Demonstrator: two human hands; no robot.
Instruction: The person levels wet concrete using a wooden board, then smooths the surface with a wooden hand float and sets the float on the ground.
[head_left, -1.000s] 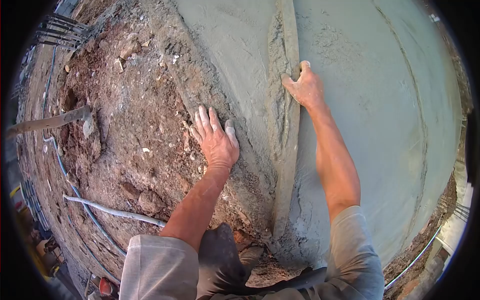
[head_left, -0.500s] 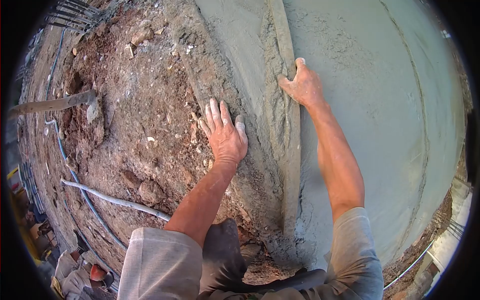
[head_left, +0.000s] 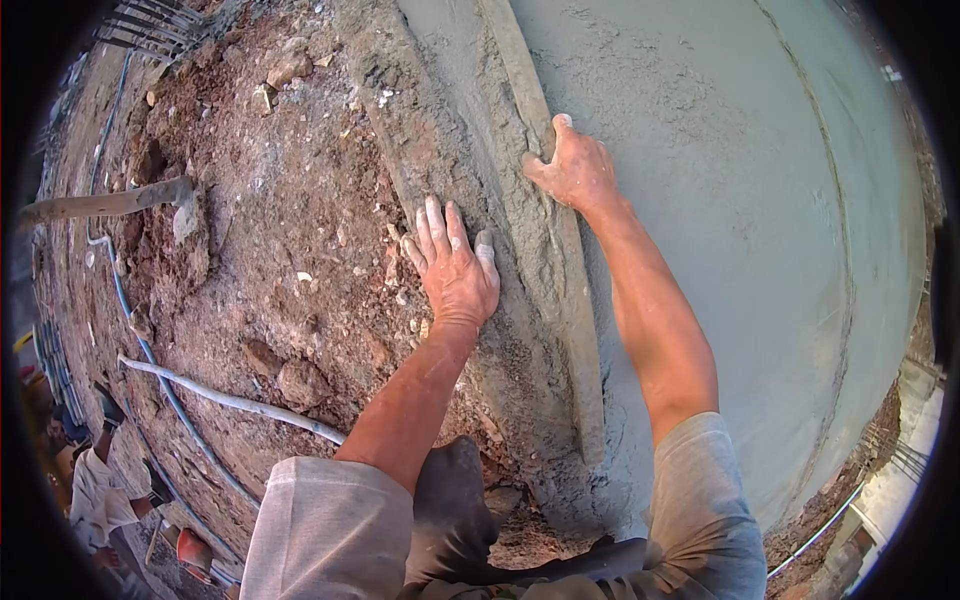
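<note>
A long straight board (head_left: 578,320), smeared with wet cement, lies tilted across the edge of smooth grey wet concrete (head_left: 730,230). My right hand (head_left: 575,170) grips the board's upper part, thumb and a finger showing and the other fingers hidden beneath. Lumpy mortar clings along the board's left side. My left hand (head_left: 455,265) rests flat, fingers spread, on the rough concrete-covered edge (head_left: 410,150) beside the soil, holding nothing. Both hands are dusted with cement.
Reddish soil with stones (head_left: 300,385) spreads at the left. A wooden-handled tool (head_left: 110,203), a blue hose (head_left: 180,400) and a pale pipe (head_left: 235,402) lie there. Rebar (head_left: 150,28) sticks out at the top left. Another person (head_left: 100,490) is at the lower left.
My right hand and the board's upper end have shifted left, so the board leans more. My left hand has hardly moved. The other person at the lower left has changed position.
</note>
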